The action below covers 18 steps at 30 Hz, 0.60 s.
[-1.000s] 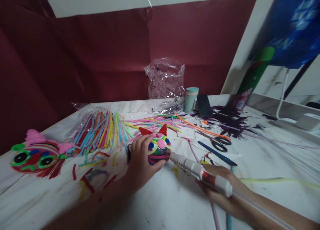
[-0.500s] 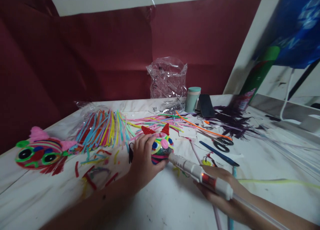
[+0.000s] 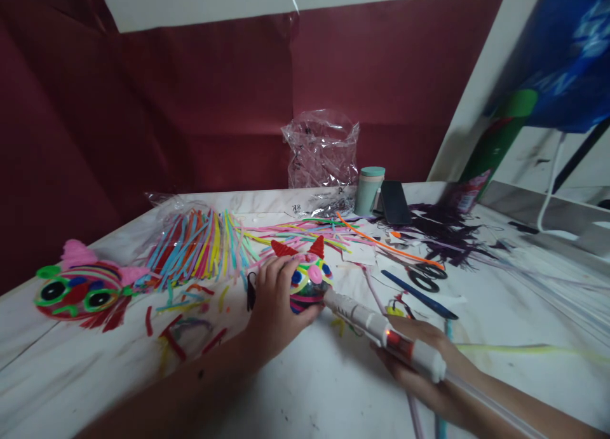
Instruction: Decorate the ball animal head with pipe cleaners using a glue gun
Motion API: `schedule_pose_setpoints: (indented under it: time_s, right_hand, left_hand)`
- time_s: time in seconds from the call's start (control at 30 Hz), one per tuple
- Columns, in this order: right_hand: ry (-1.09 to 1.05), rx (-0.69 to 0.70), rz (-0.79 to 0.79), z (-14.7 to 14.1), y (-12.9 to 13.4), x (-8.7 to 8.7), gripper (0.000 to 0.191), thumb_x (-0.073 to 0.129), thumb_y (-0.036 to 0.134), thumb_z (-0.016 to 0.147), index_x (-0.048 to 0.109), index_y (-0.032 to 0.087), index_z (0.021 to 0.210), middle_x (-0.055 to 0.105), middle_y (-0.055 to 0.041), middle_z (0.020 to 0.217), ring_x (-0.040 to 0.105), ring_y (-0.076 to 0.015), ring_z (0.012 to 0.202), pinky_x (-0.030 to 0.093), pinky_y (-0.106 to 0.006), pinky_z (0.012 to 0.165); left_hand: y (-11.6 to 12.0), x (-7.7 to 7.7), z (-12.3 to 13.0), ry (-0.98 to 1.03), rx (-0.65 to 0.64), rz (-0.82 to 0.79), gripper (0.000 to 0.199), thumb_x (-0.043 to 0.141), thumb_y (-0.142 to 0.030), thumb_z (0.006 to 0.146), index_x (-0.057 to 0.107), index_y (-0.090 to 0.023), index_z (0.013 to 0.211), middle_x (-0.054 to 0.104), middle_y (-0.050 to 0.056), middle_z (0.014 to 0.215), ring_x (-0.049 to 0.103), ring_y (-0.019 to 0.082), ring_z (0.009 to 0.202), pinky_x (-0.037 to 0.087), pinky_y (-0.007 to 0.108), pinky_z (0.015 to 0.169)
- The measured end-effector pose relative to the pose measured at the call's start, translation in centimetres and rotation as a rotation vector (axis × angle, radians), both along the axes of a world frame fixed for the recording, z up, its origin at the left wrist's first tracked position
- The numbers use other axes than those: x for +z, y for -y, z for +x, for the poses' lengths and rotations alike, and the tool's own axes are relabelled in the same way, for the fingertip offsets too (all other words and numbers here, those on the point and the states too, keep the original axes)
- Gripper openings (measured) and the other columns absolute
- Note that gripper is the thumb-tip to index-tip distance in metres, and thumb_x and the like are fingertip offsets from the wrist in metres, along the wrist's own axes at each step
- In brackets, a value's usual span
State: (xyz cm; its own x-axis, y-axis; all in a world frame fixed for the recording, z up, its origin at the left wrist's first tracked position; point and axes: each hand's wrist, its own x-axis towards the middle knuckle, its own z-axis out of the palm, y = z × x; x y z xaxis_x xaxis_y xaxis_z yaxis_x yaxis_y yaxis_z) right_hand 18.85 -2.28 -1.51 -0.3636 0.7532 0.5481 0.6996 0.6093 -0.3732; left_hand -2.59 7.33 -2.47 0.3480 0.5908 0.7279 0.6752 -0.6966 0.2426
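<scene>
A small round figure point(image 3: 309, 288) wrapped in coloured pipe cleaners stands on the table, with red pointed ears, blue eyes and a pink nose. My left hand point(image 3: 273, 299) is closed around its left side, the thumb low at the front. In my right hand point(image 3: 419, 347) is a white hot glue gun point(image 3: 365, 318) with a small orange light glowing on its body. The gun's nozzle meets the figure's lower right side; whether it touches I cannot tell. A clear glue stick runs out of the gun's rear.
A larger pipe-cleaner face point(image 3: 79, 293) lies at the left. Bundled pipe cleaners point(image 3: 190, 248) and cut scraps point(image 3: 176, 337) are spread nearby. Scissors point(image 3: 426, 275), a dark blue strip point(image 3: 419, 294), a phone point(image 3: 394, 202), a green cup point(image 3: 369, 191) and purple shreds point(image 3: 443, 232) are to the right.
The whole view has shifted very slightly. Both hands, the figure and the glue gun keep nearly the same positions relative to each other.
</scene>
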Motion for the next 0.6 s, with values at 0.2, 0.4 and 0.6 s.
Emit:
schedule_pose_setpoints:
  time_s: [0.2, 0.4, 0.6]
  right_hand:
    - [0.003, -0.041, 0.005, 0.1, 0.06, 0.09, 0.016, 0.043, 0.012, 0.078, 0.037, 0.021, 0.066, 0.05, 0.0017, 0.057, 0.049, -0.0118, 0.048, 0.038, -0.021, 0.047]
    - [0.042, -0.078, -0.007, 0.44, 0.21, 0.11, 0.016, 0.042, 0.013, 0.08, 0.038, 0.021, 0.067, 0.051, 0.0014, 0.056, 0.049, -0.012, 0.047, 0.039, -0.022, 0.046]
    - [0.018, -0.069, -0.012, 0.34, 0.19, 0.14, 0.016, 0.043, 0.014, 0.079, 0.038, 0.021, 0.065, 0.05, 0.001, 0.056, 0.049, -0.0121, 0.047, 0.039, -0.022, 0.046]
  left_hand:
    - [-0.09, -0.1, -0.12, 0.002, -0.011, 0.003, 0.07, 0.07, -0.039, 0.064, 0.038, -0.021, 0.124, 0.049, 0.013, 0.119, 0.043, 0.031, 0.114, 0.032, 0.049, 0.097]
    - [-0.09, 0.03, -0.17, -0.002, -0.017, -0.003, 0.07, 0.071, -0.036, 0.062, 0.039, -0.02, 0.122, 0.05, 0.012, 0.118, 0.045, 0.03, 0.113, 0.032, 0.048, 0.097]
    - [-0.1, -0.09, -0.19, -0.008, -0.003, -0.008, 0.069, 0.07, -0.037, 0.063, 0.039, -0.019, 0.122, 0.05, 0.013, 0.119, 0.044, 0.03, 0.113, 0.034, 0.048, 0.096]
